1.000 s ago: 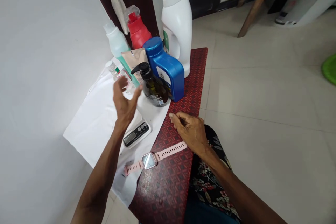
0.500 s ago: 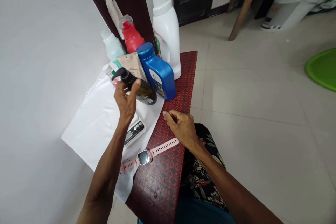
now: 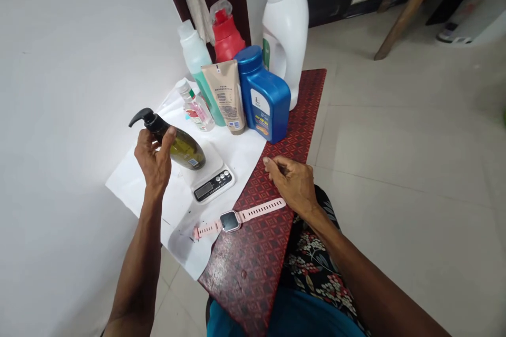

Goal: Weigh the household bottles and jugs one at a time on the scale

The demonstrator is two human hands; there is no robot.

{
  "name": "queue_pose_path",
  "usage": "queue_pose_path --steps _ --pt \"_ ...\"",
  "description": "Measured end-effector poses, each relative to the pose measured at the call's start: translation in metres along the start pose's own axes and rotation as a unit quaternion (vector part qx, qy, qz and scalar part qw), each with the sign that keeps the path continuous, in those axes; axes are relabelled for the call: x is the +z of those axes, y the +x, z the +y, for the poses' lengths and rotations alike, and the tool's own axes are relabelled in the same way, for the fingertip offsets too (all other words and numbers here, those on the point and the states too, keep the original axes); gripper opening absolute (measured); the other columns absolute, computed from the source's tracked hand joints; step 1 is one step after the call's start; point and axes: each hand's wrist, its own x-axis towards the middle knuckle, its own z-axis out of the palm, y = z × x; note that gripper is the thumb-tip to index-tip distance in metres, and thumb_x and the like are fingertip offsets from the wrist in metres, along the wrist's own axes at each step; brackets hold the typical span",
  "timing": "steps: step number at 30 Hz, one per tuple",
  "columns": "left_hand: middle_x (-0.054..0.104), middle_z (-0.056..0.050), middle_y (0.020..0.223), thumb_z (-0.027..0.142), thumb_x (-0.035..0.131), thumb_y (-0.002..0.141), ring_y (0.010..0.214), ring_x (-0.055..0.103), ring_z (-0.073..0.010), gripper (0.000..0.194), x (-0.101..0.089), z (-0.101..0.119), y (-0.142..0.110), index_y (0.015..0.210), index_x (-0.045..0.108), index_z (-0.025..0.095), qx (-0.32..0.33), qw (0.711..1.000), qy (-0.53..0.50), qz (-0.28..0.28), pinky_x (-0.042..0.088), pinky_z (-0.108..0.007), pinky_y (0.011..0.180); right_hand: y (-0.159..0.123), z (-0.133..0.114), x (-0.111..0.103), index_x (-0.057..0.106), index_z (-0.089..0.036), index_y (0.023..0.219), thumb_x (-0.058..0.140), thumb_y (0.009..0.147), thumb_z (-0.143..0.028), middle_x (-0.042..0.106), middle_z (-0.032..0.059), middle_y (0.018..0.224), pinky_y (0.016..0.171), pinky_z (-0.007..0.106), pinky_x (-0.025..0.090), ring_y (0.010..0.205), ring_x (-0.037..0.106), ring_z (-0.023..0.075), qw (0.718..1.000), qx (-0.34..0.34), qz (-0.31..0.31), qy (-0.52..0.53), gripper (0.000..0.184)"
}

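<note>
While your left hand [image 3: 153,166] grips the tilted pump bottle [image 3: 182,148] near its neck, at ten o'clock from the scale [image 3: 214,185], pinch firmly against base swing, keeping your loosely closed, seemingly empty right hand [image 3: 294,184] at three o'clock.

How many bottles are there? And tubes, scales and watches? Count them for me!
Bottles: 6 (dark bottle, clear bottle, green bottle, red bottle, blue bottle, white bottle)
Tube: 1
Scale: 1
Watch: 1
Total: 9
</note>
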Motion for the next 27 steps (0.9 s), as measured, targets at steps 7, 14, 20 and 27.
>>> queue_pose_path --steps 7,14,20,27 --pt "0.069 -0.004 0.096 0.058 0.081 0.083 0.09 0.065 -0.0194 0.041 -0.003 -0.02 -0.003 0.096 0.069 0.021 -0.02 1.0 -0.003 -0.009 0.053 -0.032 0.079 -0.002 -0.001 0.002 0.063 -0.023 0.066 0.058 0.102 -0.054 0.064 0.0005 0.058 0.061 0.03 0.043 0.054 0.056 0.016 1.0 0.006 0.0 -0.004 0.047" --pt "0.073 -0.008 0.12 0.065 0.078 0.085 0.113 0.07 -0.0248 0.053 -0.012 -0.027 -0.013 0.119 0.069 0.025 -0.003 0.999 -0.018 -0.036 0.057 -0.039 0.098 -0.001 -0.002 0.003 0.062 -0.023 0.064 0.06 0.101 -0.052 0.065 0.001 0.059 0.062 0.031 0.044 0.055 0.06 0.0169 1.0 0.012 0.003 0.002 0.046" --pt "0.064 -0.014 0.143 0.07 0.062 0.097 0.13 0.067 -0.0276 0.063 -0.03 -0.044 -0.041 0.142 0.059 0.026 -0.033 0.995 -0.004 0.096 0.053 -0.044 0.108 -0.002 -0.004 0.002 0.063 -0.024 0.065 0.061 0.101 -0.051 0.065 0.0003 0.058 0.061 0.031 0.043 0.053 0.058 0.0163 1.0 0.017 0.006 0.011 0.045" --pt "0.062 -0.017 0.15 0.069 0.074 0.09 0.134 0.063 -0.0314 0.069 -0.022 -0.053 -0.086 0.141 0.057 0.027 -0.144 0.99 0.008 0.005 0.052 -0.049 0.111 -0.004 -0.004 0.001 0.059 -0.024 0.064 0.061 0.101 -0.051 0.064 0.0003 0.059 0.061 0.031 0.042 0.053 0.057 0.0158 1.0 0.02 -0.004 -0.003 0.047"
